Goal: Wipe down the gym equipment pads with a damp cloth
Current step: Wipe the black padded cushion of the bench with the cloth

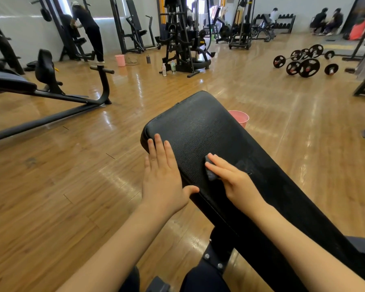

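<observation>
Two pink buckets are standing on the wooden floor [72,186]: the near pink bucket [240,118] is peeking out just behind the far right edge of the black pad [200,127], and the far pink bucket [120,60] is sitting across the room near a person [91,28] who is leaning at a machine. What either bucket is holding cannot be told from here. Two clear bottles [164,69] are standing side by side at the foot of the black cable machine [181,39], and a small dark canister [148,59] is standing to their left. Loaded barbells [303,62] are lying on the floor at the right.

The pad is long, black and pebble-textured, running from the lower right up toward the middle of the view, its surface showing a duller streaked patch beside the cloth. The left hand [162,178] is lying flat and open along the pad's left edge, fingers straight and thumb resting on top. The right hand [234,180] is pressing a small dark grey cloth [210,169] onto the top of the pad with straight fingers, the cloth showing only under the fingertips.
</observation>
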A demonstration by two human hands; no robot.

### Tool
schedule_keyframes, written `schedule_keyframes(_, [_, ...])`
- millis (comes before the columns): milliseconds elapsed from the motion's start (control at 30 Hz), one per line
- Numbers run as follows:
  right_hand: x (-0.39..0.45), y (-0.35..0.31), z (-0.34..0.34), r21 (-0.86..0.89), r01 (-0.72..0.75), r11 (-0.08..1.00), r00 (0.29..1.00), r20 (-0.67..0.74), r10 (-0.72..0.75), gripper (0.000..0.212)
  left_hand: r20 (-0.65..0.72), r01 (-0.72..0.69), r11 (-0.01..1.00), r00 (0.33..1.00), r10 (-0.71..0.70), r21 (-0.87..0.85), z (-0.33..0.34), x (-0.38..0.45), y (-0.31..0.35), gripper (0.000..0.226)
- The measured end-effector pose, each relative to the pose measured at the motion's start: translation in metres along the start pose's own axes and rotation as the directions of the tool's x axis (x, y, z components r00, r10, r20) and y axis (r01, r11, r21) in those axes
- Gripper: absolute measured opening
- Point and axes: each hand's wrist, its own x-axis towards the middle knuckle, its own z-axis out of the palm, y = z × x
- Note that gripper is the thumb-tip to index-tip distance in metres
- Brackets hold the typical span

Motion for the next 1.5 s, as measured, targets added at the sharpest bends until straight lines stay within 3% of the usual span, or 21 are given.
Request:
schedule_keyframes(133, [0.031, 0.041, -0.014, -0.015, -0.217, 0.976, 0.972, -0.090, 0.215, 0.056, 0.010, -0.004, 1.000, 1.000, 0.003, 0.007, 0.005, -0.001, 0.003, 0.123])
schedule_keyframes(267, [0.078, 0.075, -0.031, 0.019, -0.371, 0.929, 0.917, -0.153, 0.369, 0.054, 0.026, 0.003, 1.000, 1.000, -0.004, 0.010, 0.006, 0.001, 0.003, 0.121])
schedule_keyframes(467, [0.120, 0.088, -0.029, -0.031, -0.349, 0.936, 0.935, -0.084, 0.346, 0.050, 0.038, 0.008, 1.000, 0.999, -0.008, 0.009, 0.007, 0.001, 0.001, 0.120])
schedule_keyframes(667, [0.073, 0.110, -0.030, -0.041, -0.425, 0.904, 0.892, -0.189, 0.411, 0.054, 0.052, 0.005, 1.000, 0.999, -0.006, 0.009, 0.007, 0.001, 0.001, 0.120])
schedule_keyframes(867, [0.073, 0.112, -0.047, -0.098, -0.458, 0.883, 0.886, -0.122, 0.446, 0.053, 0.054, 0.000, 1.000, 0.999, -0.001, 0.015, 0.007, 0.002, 0.003, 0.120])
schedule_keyframes(1067, [0.115, 0.103, -0.033, -0.095, -0.385, 0.918, 0.923, -0.058, 0.380, 0.049, 0.048, -0.002, 0.999, 0.999, 0.001, 0.036, 0.007, 0.002, 0.001, 0.119])
schedule_keyframes(1367, [0.031, 0.124, -0.035, -0.052, -0.499, 0.865, 0.859, -0.162, 0.486, 0.052, 0.041, 0.003, 0.999, 0.999, -0.005, 0.049, 0.006, 0.001, 0.001, 0.117])
schedule_keyframes(1500, [0.034, 0.109, -0.049, -0.057, -0.522, 0.851, 0.846, -0.164, 0.508, 0.047, 0.039, 0.015, 0.998, 0.999, -0.018, 0.064, 0.003, 0.000, 0.005, 0.117])
